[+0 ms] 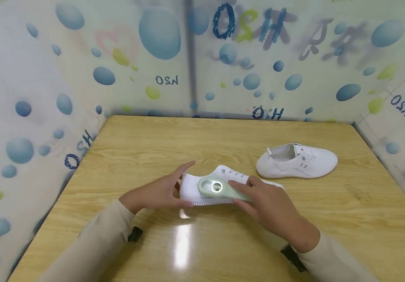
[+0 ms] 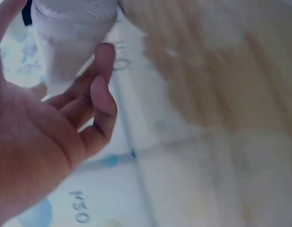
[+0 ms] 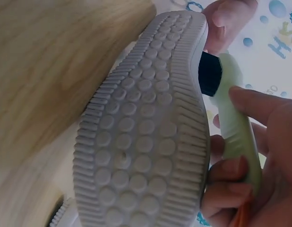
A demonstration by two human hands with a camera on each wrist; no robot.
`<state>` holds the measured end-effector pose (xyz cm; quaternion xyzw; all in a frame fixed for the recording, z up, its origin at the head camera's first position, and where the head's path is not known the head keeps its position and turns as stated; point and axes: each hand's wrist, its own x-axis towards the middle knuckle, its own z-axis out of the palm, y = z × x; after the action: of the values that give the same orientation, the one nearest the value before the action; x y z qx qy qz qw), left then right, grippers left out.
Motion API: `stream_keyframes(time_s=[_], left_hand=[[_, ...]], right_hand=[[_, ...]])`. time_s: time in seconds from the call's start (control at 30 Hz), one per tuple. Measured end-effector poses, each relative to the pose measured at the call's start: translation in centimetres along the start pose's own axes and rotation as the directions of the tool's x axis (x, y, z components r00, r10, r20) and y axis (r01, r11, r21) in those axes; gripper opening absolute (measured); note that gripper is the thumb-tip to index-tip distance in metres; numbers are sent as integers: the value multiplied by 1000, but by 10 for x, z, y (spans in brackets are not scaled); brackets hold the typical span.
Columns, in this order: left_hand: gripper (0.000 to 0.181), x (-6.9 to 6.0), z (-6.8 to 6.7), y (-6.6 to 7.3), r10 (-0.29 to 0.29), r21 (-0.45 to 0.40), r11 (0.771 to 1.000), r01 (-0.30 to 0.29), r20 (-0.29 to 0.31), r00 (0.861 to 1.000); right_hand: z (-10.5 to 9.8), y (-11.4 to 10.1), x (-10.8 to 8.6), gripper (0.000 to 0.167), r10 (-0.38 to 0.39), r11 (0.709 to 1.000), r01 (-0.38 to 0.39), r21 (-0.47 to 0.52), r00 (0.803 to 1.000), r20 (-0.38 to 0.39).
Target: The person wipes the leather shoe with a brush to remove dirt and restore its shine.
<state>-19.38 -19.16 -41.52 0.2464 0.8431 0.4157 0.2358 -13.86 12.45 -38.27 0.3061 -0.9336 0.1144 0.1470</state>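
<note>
A white lace-up shoe is tilted on its side edge, its toe to the right. My left hand grips it at the heel, thumb and fingers on either side; the left wrist view shows the heel between them. With my right hand I hold a pale green brush that has a clear oval window on its back. In the right wrist view its dark bristles meet the shoe's side, beside the dotted sole. Something orange shows by the brush's lower end.
A second white shoe stands upright on the wooden table, behind and to the right of the first. Behind the table and at both sides hang sheets printed with blue and green bubbles.
</note>
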Motion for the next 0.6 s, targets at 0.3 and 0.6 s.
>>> stream_keyframes(time_s=[0.3, 0.6], left_hand=[[76, 7, 1, 2, 28, 58, 998, -25, -37, 999], [71, 12, -2, -3, 49, -15, 999, -49, -4, 999]], right_hand=[[5, -12, 20, 39, -38, 999, 38, 4, 998, 53], [11, -22, 32, 38, -48, 999, 47, 15, 996, 71]])
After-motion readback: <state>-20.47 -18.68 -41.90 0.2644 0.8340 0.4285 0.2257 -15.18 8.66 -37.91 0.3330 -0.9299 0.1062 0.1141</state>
